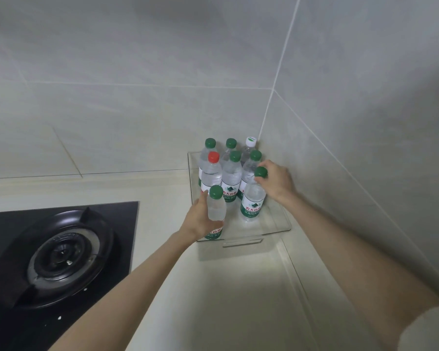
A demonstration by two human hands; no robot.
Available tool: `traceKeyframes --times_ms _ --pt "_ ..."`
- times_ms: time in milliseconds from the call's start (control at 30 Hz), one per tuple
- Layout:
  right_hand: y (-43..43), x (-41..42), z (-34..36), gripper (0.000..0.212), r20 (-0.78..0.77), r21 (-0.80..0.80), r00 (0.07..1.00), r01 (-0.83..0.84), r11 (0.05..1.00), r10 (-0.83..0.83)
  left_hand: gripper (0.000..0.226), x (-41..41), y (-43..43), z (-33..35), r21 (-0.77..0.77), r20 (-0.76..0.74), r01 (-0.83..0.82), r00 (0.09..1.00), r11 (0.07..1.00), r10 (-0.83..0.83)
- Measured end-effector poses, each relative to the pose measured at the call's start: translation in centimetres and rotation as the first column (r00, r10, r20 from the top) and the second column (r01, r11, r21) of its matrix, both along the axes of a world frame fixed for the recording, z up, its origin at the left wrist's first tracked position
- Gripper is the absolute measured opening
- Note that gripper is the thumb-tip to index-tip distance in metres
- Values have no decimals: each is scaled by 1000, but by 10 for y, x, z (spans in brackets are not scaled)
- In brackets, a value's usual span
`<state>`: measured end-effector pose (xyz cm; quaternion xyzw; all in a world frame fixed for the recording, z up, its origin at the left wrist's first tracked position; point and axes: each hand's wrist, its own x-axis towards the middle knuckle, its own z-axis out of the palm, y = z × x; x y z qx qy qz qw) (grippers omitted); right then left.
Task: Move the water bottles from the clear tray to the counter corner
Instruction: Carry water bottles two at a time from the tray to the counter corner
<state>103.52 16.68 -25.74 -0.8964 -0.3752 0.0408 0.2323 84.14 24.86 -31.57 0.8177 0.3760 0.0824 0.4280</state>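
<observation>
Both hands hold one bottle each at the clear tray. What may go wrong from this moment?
1. The right hand pinches the right-side bottle only just under its cap, so it might slip or swing into the green-capped bottle behind, which stands very close.
2. The left hand grips the front bottle near the front wall of the clear tray; its base may catch there when lifted out.

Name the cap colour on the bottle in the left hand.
Green cap, best in the head view.

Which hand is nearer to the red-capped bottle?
Left. The left hand grips the front bottle just in front of the red-capped bottle; the right hand grips the right-side bottle, farther right.
</observation>
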Motion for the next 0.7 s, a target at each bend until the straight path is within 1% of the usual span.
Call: traceKeyframes --times_ms 100,200,300,433,533,633,700 --pt "-1 -4 4 39 -11 20 999 -40 999 40 101 6 -2 -1 -26 6 -23 1000 999 23" --pt "-2 -10 10 40 -49 43 995 -83 996 85 100 8 0 1 -87 5 -53 999 995 54" --pt "-2 -21 12 38 -89 67 985 -144 987 149 94 10 1 5 -151 -21 -63 998 987 61" --pt "-6 -38 3 38 -123 47 970 -206 977 211 85 11 0 9 -170 -31 -79 997 982 75" --pt "-11 -43 -7 37 -146 130 966 -197 972 215 81 12 -1 11 -186 -24 -86 996 979 83" --pt "-17 -44 -20 35 -223 239 946 -183 954 237 81 12 -1 11 -218 6 -94 995 971 97" --pt "-19 -43 -30 45 -295 285 922 -167 944 252 83 13 -2 11 -248 26 -83 995 965 93"
